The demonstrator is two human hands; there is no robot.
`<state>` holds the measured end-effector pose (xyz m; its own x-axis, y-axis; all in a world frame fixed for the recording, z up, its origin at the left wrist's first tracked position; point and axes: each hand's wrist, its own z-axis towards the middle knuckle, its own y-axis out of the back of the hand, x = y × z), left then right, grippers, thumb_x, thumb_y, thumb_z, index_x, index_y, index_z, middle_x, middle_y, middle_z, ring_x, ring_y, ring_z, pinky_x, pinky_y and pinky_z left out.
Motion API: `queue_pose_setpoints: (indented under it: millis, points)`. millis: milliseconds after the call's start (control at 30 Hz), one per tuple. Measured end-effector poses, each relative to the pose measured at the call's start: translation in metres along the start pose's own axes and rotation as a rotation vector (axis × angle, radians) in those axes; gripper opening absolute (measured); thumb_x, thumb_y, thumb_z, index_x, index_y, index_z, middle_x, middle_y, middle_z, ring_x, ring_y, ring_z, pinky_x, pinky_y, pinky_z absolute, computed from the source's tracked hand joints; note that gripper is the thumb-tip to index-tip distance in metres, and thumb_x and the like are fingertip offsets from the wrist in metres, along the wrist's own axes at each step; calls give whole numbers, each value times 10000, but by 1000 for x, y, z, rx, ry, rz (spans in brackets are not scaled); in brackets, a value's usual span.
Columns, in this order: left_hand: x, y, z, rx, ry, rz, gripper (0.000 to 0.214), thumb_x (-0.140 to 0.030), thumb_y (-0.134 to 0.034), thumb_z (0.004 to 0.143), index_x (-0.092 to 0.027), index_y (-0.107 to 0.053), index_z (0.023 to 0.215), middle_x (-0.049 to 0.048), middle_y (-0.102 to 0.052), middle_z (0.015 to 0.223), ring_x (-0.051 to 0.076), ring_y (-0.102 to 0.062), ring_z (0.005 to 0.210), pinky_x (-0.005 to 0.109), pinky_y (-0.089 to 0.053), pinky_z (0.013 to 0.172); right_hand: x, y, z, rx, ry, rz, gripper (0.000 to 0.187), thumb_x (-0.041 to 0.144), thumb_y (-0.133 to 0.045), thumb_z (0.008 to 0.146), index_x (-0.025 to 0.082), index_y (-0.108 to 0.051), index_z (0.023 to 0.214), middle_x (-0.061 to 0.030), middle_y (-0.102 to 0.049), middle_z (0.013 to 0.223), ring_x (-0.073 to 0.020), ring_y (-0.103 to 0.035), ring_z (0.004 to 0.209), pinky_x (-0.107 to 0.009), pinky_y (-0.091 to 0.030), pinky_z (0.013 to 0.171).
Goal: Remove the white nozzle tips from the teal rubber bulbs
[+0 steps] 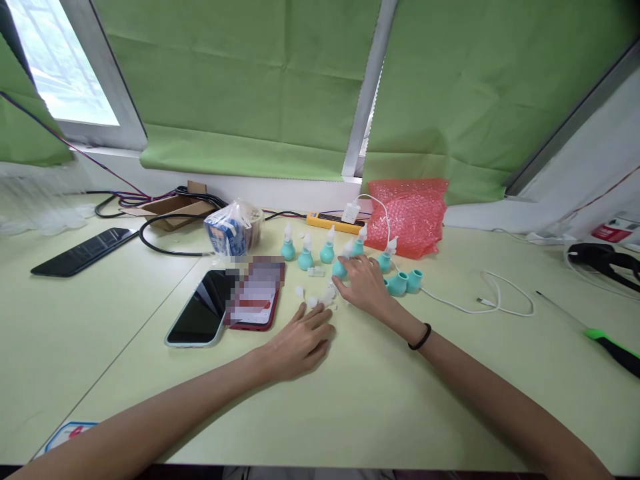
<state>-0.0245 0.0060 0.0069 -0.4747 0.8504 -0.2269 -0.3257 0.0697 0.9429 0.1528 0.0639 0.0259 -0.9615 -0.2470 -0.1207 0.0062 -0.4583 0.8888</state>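
Note:
My right hand [366,285] is closed round a teal squeeze bulb [339,269] with a translucent white nozzle on top. My left hand [301,343] lies low over the table, fingers stretched out, its tips at a scatter of small translucent plastic pieces [314,302]. Behind the hands stand several more bulbs with nozzles, among them one bulb [305,260] left of the right hand and another bulb [385,261] beyond its wrist. Bare teal bulbs [399,285] without nozzles lie right of the right hand, one partly hidden by it.
Two phones, a dark-screened one [200,313] and a red-cased one [257,307], lie left of the hands. At the back are a bagged blue pack [227,237], a yellow power strip [330,223] and red bubble wrap [407,217]. A white cable [465,310] and screwdriver [613,350] lie right.

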Motion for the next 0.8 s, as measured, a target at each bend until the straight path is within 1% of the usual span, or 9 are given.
queue_pose_setpoints:
  millis: [133, 233, 300, 367, 467, 567, 667, 733, 800]
  points:
    - [1, -1, 0, -12, 10, 2, 194, -143, -352, 807, -179, -473, 955, 84, -514, 1040, 229, -395, 1079, 437, -262, 910, -2, 3, 1, -35, -38, -10, 385, 349, -384, 795, 92, -525, 1046, -160, -576, 934, -288, -438, 949, -403, -253, 848]
    - [1, -2, 0, -24, 15, 13, 178, -144, -365, 802, -173, -485, 930, 87, -520, 1027, 228, -412, 1058, 427, -276, 903, -2, 4, 3, -18, -50, -11, 357, 349, -360, 811, 112, -547, 1002, -148, -582, 904, -269, -481, 897, -399, -256, 856]
    - [1, -2, 1, -33, 16, 18, 170, -140, -369, 799, -169, -490, 915, 88, -522, 1018, 225, -426, 1036, 423, -285, 900, 1, 3, 7, 14, -62, -8, 344, 339, -338, 825, 119, -549, 984, -140, -594, 861, -253, -518, 838, -377, -310, 802]
    - [1, -2, 1, -38, 11, 18, 166, -136, -371, 797, -166, -493, 906, 89, -520, 1016, 222, -434, 1020, 417, -292, 898, 4, 1, 13, 59, -83, -4, 350, 346, -330, 829, 108, -555, 954, -144, -602, 808, -250, -546, 769, -346, -364, 690]
    - [1, -2, 2, -37, -7, 10, 172, -128, -376, 791, -161, -494, 912, 95, -507, 1033, 221, -432, 1018, 401, -308, 895, 11, -5, 25, 134, -110, 10, 401, 414, -335, 816, 104, -588, 855, -149, -612, 754, -253, -569, 715, -314, -375, 581]
    - [2, -3, 1, -47, -17, -1, 183, -124, -380, 789, -159, -491, 930, 102, -496, 1055, 222, -429, 1024, 389, -320, 896, 16, -11, 35, 206, -100, 42, 447, 497, -352, 782, 133, -610, 758, -123, -625, 745, -234, -582, 715, -287, -377, 570]
    - [3, -4, 0, -71, -23, -14, 180, -122, -387, 787, -163, -491, 929, 102, -504, 1045, 219, -440, 1017, 385, -324, 898, 19, -14, 40, 249, -104, 67, 435, 525, -407, 731, 143, -615, 740, -109, -633, 746, -218, -587, 700, -272, -376, 560]
    - [3, -3, 0, -96, -23, -24, 168, -119, -394, 783, -168, -494, 909, 96, -521, 1013, 214, -453, 1002, 383, -331, 895, 18, -12, 40, 249, -123, 70, 401, 501, -451, 701, 137, -612, 749, -113, -631, 744, -220, -588, 680, -271, -374, 544]
    - [3, -3, 1, -118, -16, -28, 155, -119, -401, 780, -173, -499, 887, 88, -537, 981, 212, -461, 995, 387, -334, 892, 16, -4, 38, 221, -149, 61, 370, 466, -465, 691, 129, -603, 758, -121, -624, 743, -233, -587, 676, -278, -374, 532]
